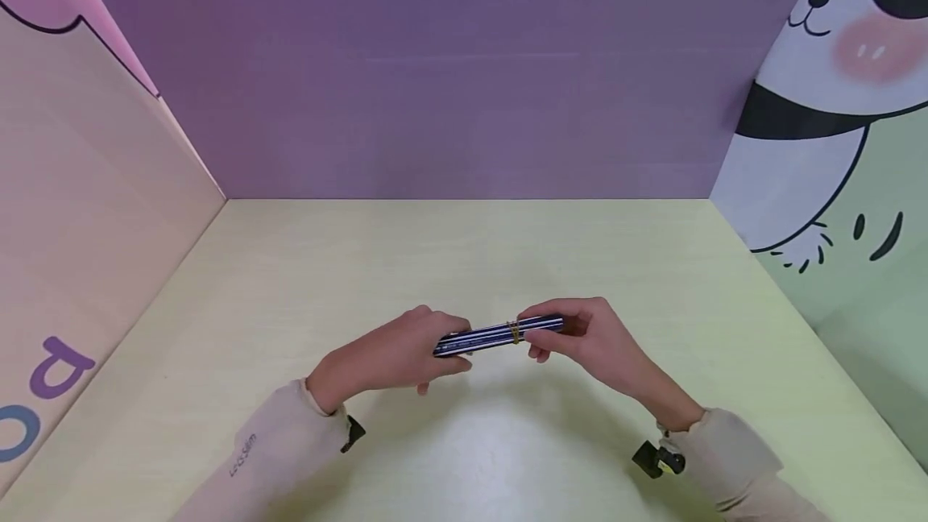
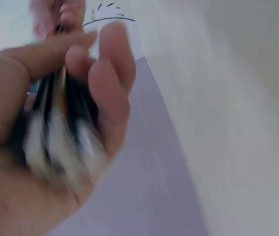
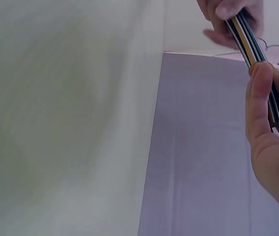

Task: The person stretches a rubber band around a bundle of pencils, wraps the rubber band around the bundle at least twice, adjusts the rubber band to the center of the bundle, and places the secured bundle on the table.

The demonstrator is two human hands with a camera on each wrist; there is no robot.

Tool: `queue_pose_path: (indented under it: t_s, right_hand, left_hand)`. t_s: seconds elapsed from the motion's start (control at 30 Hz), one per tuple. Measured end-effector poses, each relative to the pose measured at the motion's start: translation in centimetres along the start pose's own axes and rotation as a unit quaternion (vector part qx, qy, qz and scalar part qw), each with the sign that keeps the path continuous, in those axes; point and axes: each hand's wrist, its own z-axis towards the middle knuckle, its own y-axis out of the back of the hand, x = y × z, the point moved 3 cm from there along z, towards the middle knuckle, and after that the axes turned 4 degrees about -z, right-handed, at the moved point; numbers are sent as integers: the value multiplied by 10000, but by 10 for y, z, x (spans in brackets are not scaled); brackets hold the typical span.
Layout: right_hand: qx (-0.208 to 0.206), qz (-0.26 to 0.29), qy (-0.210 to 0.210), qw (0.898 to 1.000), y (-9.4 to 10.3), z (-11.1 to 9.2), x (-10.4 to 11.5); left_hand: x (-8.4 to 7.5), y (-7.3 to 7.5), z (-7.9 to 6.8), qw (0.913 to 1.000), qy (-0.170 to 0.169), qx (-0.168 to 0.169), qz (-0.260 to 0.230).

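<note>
A bundle of dark striped pencils [image 1: 482, 338] is held up over the table between both hands. A yellowish rubber band [image 1: 515, 332] goes round it near its right end. The left hand [image 1: 415, 346] grips the left end, fingers on the far side and thumb in front. Thumb and fingertips of the right hand [image 1: 590, 341] pinch the right end beside the band. In the left wrist view, the pale ends of the pencils [image 2: 63, 142] lie blurred against the left palm. The right wrist view shows dark, white and yellow stripes along the bundle [image 3: 247, 42].
Underneath is a pale table [image 1: 464, 256], where the arms cast shadows. A purple panel [image 1: 464, 103] closes the back. Side panels stand left and right, the right one printed with a panda [image 1: 819, 63]. Each wrist wears a small black device [image 1: 658, 459] by a light sleeve cuff.
</note>
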Motion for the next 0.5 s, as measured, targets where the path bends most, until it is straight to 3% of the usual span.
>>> queue_pose_path:
  t_s: [0.1,0.2,0.27,0.37,0.43,0.5]
  right_hand:
    - [-241,304,67,9992,4,-9,-4]
    - [-338,545,94,9979,2,-13,-8]
    - [-360,639,64,9973,-1,-13,-11]
    - [-289,715,34,9970,-9,-11,-15]
    - [-240,836,6,9962,-14,-11,-17]
    - [-158,956,20,9953,-18,-11,-19]
  left_hand:
    - [16,2,-12,9921,-33,-37,-1253]
    - [29,-3,-19,9623,-298,-400,-2672]
    - [33,-11,-19,9312,-492,-680,-3548]
    - [37,-21,-16,8761,-623,-1273,-4609]
    - [38,-25,-14,8389,-605,-1656,-5149]
    - [39,-29,-13,8108,-590,-1899,-5505]
